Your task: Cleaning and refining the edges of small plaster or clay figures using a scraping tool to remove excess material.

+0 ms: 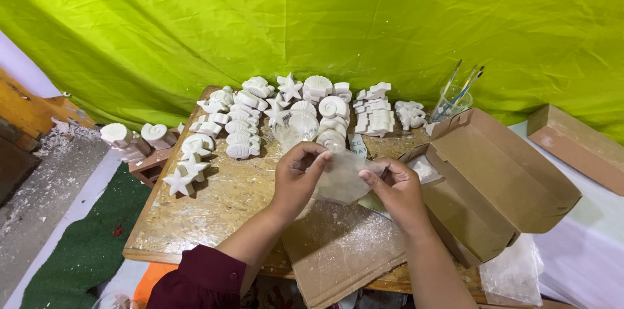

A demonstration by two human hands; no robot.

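Both my hands hold a clear, cloudy plastic bag (341, 179) above the wooden board (208, 208). My left hand (298, 176) pinches its upper left edge. At the bag's right side my right hand (398, 189) grips it with thumb and fingers. Just beyond the bag sits a clear glass bowl (294, 126). Behind it lie several white plaster casts (312, 107) shaped like shells and starfish, laid out in rows. A flat brown cardboard sheet (341, 250) lies under my wrists.
An open cardboard box (500, 179) stands at the right, another box (575, 143) beyond it. A glass with paintbrushes (452, 100) is behind the box. Green fabric (325, 23) hangs at the back. More casts (136, 135) sit on a small stand at the left. Green mat (91, 244) on the floor.
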